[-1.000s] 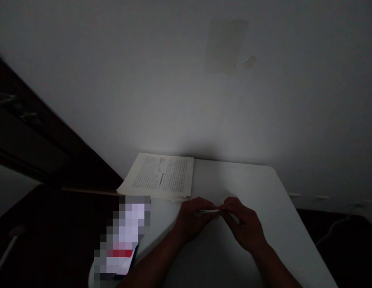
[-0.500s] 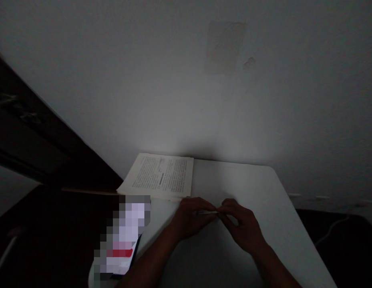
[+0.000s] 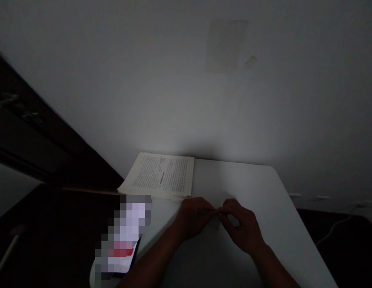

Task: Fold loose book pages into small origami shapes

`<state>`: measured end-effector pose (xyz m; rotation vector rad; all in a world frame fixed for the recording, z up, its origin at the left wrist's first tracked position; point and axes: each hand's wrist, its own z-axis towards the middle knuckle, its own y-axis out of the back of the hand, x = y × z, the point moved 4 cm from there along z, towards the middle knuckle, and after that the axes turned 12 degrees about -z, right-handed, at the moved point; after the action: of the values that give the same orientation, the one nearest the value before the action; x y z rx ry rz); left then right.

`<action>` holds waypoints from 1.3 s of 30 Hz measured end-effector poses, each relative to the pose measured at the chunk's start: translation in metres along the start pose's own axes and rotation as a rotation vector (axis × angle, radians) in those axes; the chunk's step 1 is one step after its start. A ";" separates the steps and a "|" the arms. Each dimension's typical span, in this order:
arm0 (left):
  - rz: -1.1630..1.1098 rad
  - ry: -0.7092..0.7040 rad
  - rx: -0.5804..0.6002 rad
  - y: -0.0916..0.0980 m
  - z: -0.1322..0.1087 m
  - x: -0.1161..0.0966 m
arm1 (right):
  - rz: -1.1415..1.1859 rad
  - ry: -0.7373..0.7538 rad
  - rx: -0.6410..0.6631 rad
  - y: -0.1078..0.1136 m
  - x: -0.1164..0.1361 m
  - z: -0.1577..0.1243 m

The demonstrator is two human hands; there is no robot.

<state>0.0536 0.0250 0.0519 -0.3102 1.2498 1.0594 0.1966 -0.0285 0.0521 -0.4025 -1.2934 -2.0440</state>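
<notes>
Both left hand (image 3: 192, 219) and right hand (image 3: 243, 229) pinch a small, mostly hidden item (image 3: 216, 211), printed pages (image 3: 163, 176) at ten o'clock; light, even pressure should steady it.

Thin pale piece (image 3: 217, 211) at fingertips of bare left hand (image 3: 194, 218) and bare right hand (image 3: 242, 226): hands hide most, I can't tell its shape. Black-edged phone with lit screen (image 3: 124, 265) pixelated, unreadable to me. Printed cream paper stack (image 3: 163, 176): lettering too small. White round-cornered table (image 3: 242, 176) runs off bottom edge.
</notes>
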 end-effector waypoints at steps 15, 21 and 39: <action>-0.133 0.290 -0.102 0.002 -0.002 0.020 | 0.117 -0.291 0.075 -0.015 -0.019 -0.006; -0.445 0.448 -0.324 0.003 -0.007 0.035 | 0.141 -0.411 -0.038 -0.010 -0.026 -0.009; -0.154 0.420 -0.233 0.000 -0.005 0.026 | 0.190 -0.468 0.027 -0.016 -0.027 -0.008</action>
<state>0.0489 0.0345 0.0277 -0.8288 1.4455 1.0387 0.2060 -0.0211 0.0225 -0.9965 -1.4821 -1.8303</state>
